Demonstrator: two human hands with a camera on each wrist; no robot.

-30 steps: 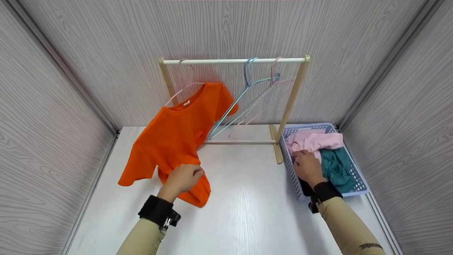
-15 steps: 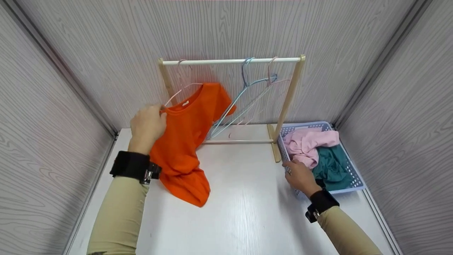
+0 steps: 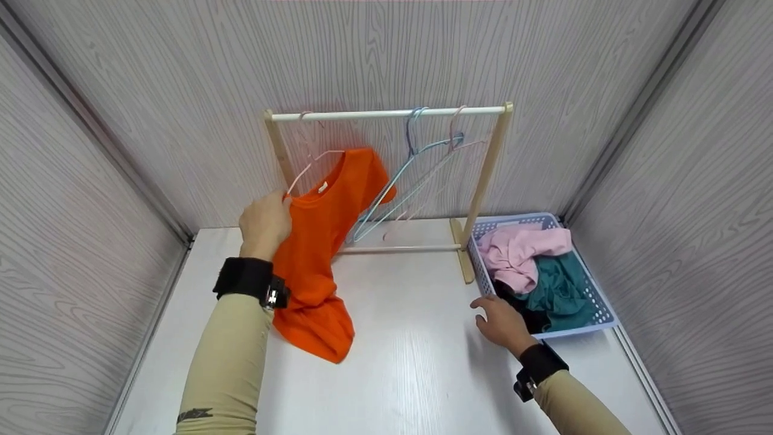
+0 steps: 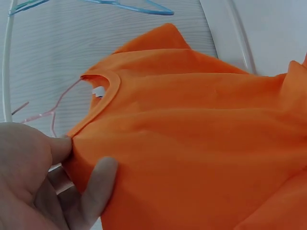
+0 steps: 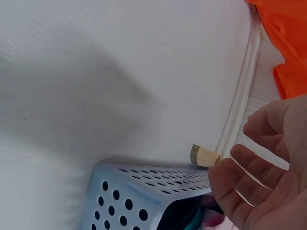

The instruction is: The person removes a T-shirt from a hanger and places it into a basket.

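Observation:
An orange T-shirt (image 3: 314, 260) hangs by its neckline on a pink hanger (image 3: 300, 175), with the body sagging onto the table. At the shirt's left shoulder, beside the collar, my left hand (image 3: 266, 223) pinches the fabric between thumb and fingers. The left wrist view shows the thumb (image 4: 60, 149) at the collar edge and another finger (image 4: 100, 184) lying over the cloth. My right hand (image 3: 500, 320) hovers by the near left side of a light blue basket (image 3: 589, 329). Its fingers are loosely bent and hold nothing, as the right wrist view shows.
A rack with a white rail (image 3: 362, 114) and wooden posts stands at the back. Blue hangers (image 3: 392, 181) and another pink hanger (image 3: 453, 130) hang at its right half. Pink cloth (image 3: 513, 251), teal cloth (image 3: 561, 290) and black cloth (image 3: 519, 305) fill the basket.
My left hand has risen from the shirt's lower part to its left shoulder and pinches it there. My right hand has moved from over the basket's clothes to just outside its near left side.

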